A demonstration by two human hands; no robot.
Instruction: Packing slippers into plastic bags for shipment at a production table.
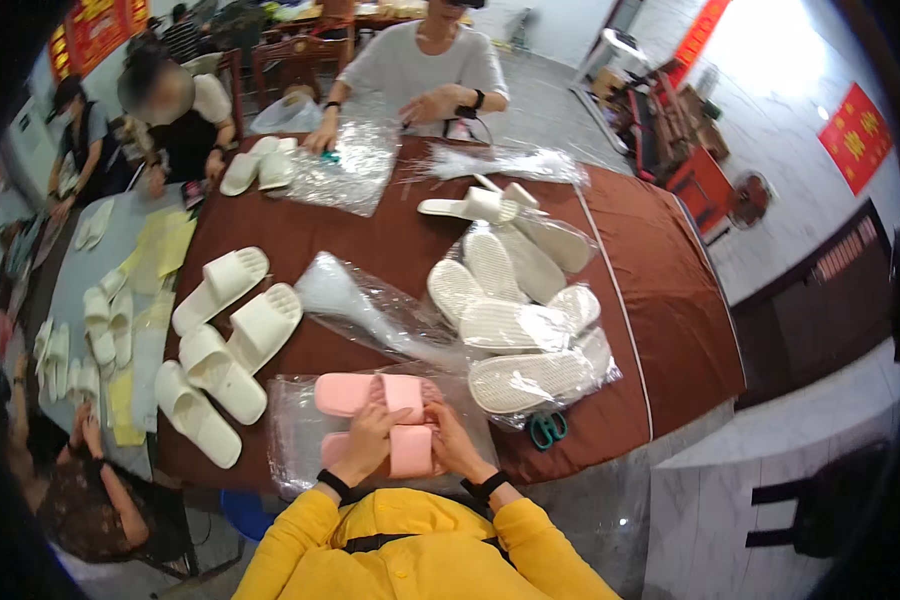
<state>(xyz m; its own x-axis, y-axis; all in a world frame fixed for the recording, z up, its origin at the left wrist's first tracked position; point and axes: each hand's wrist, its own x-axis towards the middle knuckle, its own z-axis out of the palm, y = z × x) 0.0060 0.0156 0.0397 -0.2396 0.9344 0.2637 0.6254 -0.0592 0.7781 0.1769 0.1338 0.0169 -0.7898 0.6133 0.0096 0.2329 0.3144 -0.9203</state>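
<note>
A pair of pink slippers (403,391) lies sideways in front of me, one above the other, over clear plastic bags (292,425). My left hand (368,442) is at the slippers' middle, its fingers bent onto the strap edges where the two meet. My right hand (454,440) grips their right ends, with the fingertips partly hidden. Left of them lie several loose white slippers (255,320). To the right are white slippers packed in clear bags (530,382). Teal-handled scissors (547,430) rest near the table's front edge, right of my right hand.
A brown cloth (660,270) covers the table. Beyond my hands lies a bundle of clear bags (350,295). Across the table, a person in white (425,75) handles plastic bags. Other people work at a grey table (80,280) on the left, with more white slippers.
</note>
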